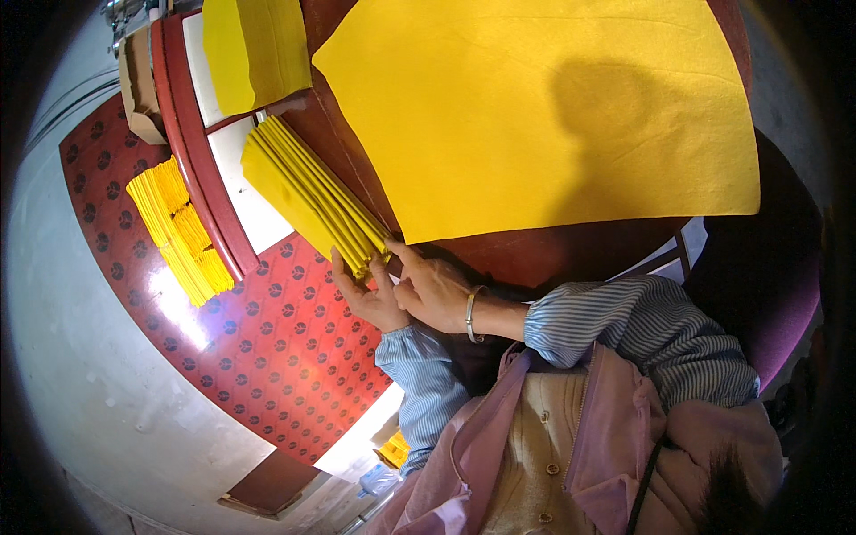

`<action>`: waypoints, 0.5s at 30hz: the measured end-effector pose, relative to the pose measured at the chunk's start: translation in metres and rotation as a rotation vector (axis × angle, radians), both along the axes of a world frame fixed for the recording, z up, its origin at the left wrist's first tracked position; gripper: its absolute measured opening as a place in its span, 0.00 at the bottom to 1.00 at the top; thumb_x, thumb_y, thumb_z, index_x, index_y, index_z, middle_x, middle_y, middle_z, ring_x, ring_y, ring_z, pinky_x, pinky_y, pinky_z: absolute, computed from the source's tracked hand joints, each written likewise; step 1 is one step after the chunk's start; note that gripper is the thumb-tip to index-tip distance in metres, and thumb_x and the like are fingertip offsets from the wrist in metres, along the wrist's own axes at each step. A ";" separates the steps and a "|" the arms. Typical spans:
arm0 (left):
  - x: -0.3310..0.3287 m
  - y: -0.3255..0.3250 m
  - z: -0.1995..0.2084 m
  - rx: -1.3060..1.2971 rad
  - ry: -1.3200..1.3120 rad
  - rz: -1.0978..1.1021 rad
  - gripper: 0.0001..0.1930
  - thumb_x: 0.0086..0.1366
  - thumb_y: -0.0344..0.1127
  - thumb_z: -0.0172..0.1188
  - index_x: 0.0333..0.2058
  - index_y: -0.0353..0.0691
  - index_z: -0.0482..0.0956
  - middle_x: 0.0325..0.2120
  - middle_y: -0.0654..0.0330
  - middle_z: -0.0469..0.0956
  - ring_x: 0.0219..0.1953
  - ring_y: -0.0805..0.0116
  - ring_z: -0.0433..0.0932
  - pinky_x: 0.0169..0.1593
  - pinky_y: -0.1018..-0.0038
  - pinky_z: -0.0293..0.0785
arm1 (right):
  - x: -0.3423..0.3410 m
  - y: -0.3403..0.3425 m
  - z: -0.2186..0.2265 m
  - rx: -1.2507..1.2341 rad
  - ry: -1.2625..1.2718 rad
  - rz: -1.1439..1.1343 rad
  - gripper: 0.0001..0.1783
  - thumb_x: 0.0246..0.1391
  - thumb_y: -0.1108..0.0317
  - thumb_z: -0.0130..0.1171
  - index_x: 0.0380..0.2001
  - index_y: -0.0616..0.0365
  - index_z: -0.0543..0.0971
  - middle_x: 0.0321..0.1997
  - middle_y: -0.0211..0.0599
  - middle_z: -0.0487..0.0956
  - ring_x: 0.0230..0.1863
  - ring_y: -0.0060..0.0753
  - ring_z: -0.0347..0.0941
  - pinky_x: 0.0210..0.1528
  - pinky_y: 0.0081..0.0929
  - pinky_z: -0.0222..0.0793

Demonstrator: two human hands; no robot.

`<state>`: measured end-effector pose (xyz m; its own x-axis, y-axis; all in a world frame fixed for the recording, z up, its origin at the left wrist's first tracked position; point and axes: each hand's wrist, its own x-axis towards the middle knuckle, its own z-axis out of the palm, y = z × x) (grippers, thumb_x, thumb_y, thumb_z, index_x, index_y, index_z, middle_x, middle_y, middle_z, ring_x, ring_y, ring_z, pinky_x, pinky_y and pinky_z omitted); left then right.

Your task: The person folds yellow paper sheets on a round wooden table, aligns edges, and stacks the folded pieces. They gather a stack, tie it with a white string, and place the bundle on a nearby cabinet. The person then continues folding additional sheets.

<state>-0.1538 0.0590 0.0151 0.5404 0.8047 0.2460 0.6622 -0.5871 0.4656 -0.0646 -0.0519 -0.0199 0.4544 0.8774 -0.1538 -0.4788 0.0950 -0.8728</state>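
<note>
A stack of folded yellow cloths (312, 192) lies slantwise, its layered folds facing right and its near end at my hands. My left hand (373, 303) has its fingers around that near end, closed on the cloths. Close against it, my right hand (434, 290) reaches in from the right, index finger at the stack's near right corner and the other fingers bent. It wears a silver bangle (471, 314). Right of the stack, a large flat yellow cloth sheet (499, 116) covers much of the dark red table (499, 259), with a shadow across it.
More yellow cloth (254, 53) is draped at the far left of the table. Bundles of folded yellow cloths (183, 234) rest on a red patterned surface (285, 357) to the left, beyond a curved red edge (192, 143). A cardboard box (141, 85) stands beyond. White panels (241, 183) lie beside the stack.
</note>
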 end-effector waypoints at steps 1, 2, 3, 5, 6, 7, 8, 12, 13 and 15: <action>0.001 -0.001 0.000 -0.019 -0.029 -0.027 0.31 0.72 0.27 0.63 0.70 0.36 0.65 0.59 0.51 0.76 0.57 0.62 0.79 0.60 0.68 0.77 | 0.000 0.000 -0.001 -0.004 -0.016 0.001 0.38 0.61 0.70 0.53 0.72 0.72 0.56 0.28 0.51 0.83 0.30 0.48 0.83 0.37 0.42 0.77; 0.002 -0.001 0.000 -0.023 -0.025 0.004 0.31 0.72 0.27 0.63 0.70 0.36 0.64 0.58 0.52 0.76 0.57 0.62 0.79 0.59 0.68 0.77 | 0.001 0.001 -0.001 0.019 0.021 -0.006 0.38 0.62 0.70 0.53 0.72 0.72 0.56 0.27 0.50 0.83 0.29 0.46 0.83 0.36 0.41 0.77; 0.003 -0.002 0.000 -0.029 -0.038 0.005 0.31 0.72 0.26 0.63 0.70 0.36 0.64 0.58 0.52 0.76 0.57 0.63 0.79 0.59 0.68 0.77 | 0.002 0.002 -0.001 0.039 0.034 -0.028 0.37 0.62 0.70 0.53 0.72 0.71 0.57 0.27 0.48 0.83 0.29 0.44 0.83 0.36 0.40 0.78; 0.004 -0.002 -0.001 -0.040 -0.054 0.012 0.31 0.71 0.25 0.63 0.70 0.36 0.64 0.58 0.53 0.76 0.57 0.63 0.79 0.59 0.68 0.77 | 0.007 0.003 0.000 0.075 0.121 -0.012 0.37 0.62 0.70 0.54 0.72 0.70 0.57 0.27 0.46 0.83 0.28 0.40 0.83 0.35 0.37 0.78; 0.004 -0.003 0.000 -0.044 -0.055 0.018 0.31 0.71 0.25 0.63 0.70 0.36 0.64 0.58 0.53 0.76 0.57 0.64 0.79 0.59 0.69 0.77 | 0.011 0.003 -0.001 0.090 0.194 0.026 0.37 0.62 0.69 0.55 0.72 0.69 0.57 0.27 0.45 0.83 0.28 0.39 0.83 0.34 0.36 0.78; 0.005 -0.003 0.000 -0.048 -0.068 -0.008 0.31 0.71 0.25 0.63 0.70 0.36 0.64 0.58 0.53 0.76 0.56 0.64 0.79 0.59 0.69 0.77 | 0.013 0.002 -0.001 0.106 0.268 0.064 0.37 0.62 0.69 0.55 0.72 0.68 0.57 0.27 0.44 0.83 0.28 0.37 0.82 0.34 0.35 0.78; 0.005 -0.004 0.000 -0.070 -0.069 0.026 0.32 0.70 0.25 0.64 0.70 0.36 0.64 0.58 0.53 0.76 0.57 0.63 0.78 0.60 0.68 0.76 | 0.016 0.000 -0.001 0.093 0.296 0.107 0.35 0.62 0.66 0.57 0.69 0.68 0.61 0.31 0.49 0.83 0.32 0.42 0.83 0.38 0.38 0.78; 0.003 -0.006 0.002 -0.033 -0.024 -0.012 0.35 0.67 0.27 0.68 0.70 0.36 0.64 0.58 0.52 0.76 0.59 0.62 0.77 0.63 0.67 0.73 | 0.014 0.000 0.001 0.089 0.280 0.115 0.32 0.62 0.60 0.60 0.64 0.68 0.69 0.42 0.60 0.82 0.44 0.54 0.82 0.47 0.45 0.77; 0.003 -0.006 0.002 0.019 0.006 -0.068 0.36 0.66 0.27 0.69 0.70 0.36 0.64 0.58 0.52 0.76 0.59 0.61 0.76 0.63 0.66 0.73 | 0.012 0.001 0.001 0.096 0.238 0.090 0.31 0.62 0.60 0.59 0.64 0.67 0.69 0.44 0.61 0.81 0.46 0.55 0.82 0.48 0.45 0.77; 0.002 -0.004 0.002 -0.001 0.031 -0.005 0.37 0.65 0.28 0.70 0.70 0.36 0.64 0.59 0.52 0.75 0.60 0.61 0.75 0.64 0.66 0.72 | 0.004 0.004 -0.003 0.101 0.150 0.050 0.31 0.62 0.61 0.58 0.64 0.65 0.69 0.48 0.62 0.80 0.48 0.56 0.81 0.50 0.45 0.76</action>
<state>-0.1521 0.0547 0.0167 0.5514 0.8025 0.2280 0.6738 -0.5896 0.4455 -0.0604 -0.0478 -0.0226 0.3882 0.9129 -0.1260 -0.6090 0.1515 -0.7786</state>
